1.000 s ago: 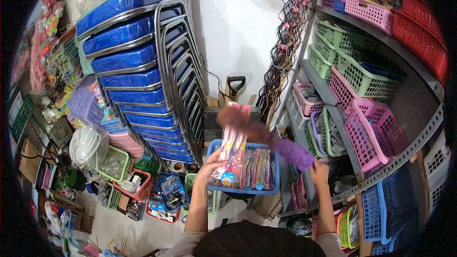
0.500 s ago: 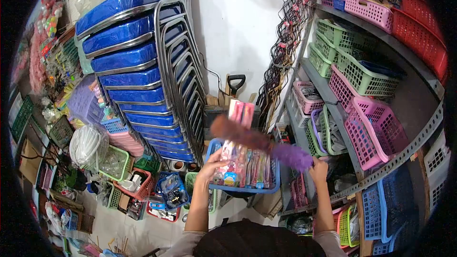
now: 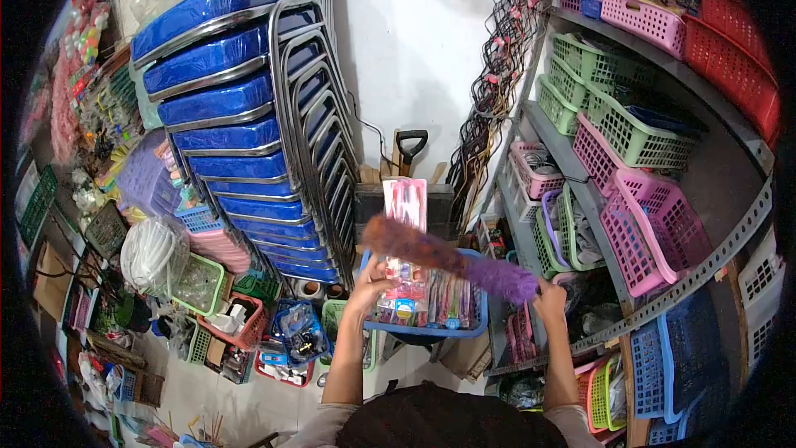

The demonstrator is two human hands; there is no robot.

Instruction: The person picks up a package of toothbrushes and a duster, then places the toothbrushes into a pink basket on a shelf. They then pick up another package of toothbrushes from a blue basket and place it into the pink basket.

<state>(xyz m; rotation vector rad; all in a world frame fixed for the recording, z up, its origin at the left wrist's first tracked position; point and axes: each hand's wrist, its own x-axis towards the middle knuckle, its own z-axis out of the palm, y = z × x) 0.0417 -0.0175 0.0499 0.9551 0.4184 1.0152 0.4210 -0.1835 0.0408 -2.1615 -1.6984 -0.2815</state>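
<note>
A fluffy duster (image 3: 497, 278), purple near its handle and brown-orange toward its tip, extends leftward from my right hand (image 3: 549, 300), whose fingers are wrapped round its dark handle. My left hand (image 3: 371, 286) pinches the left side of a pink and clear package (image 3: 405, 203), held over a blue basket (image 3: 477, 315). Several slim packaged items (image 3: 448, 303) lie in the basket. The duster crosses in front of the package and hides its middle.
Stacked blue chairs (image 3: 232, 133) rise on the left. Shelves (image 3: 572, 174) with pink, green and red baskets stand on the right. Small filled baskets (image 3: 298, 332) sit on the floor at the lower left. A black-handled tool (image 3: 410, 149) leans by the white wall.
The package has shifted slightly left and stands more upright. My right hand and the duster have moved a little left and down.
</note>
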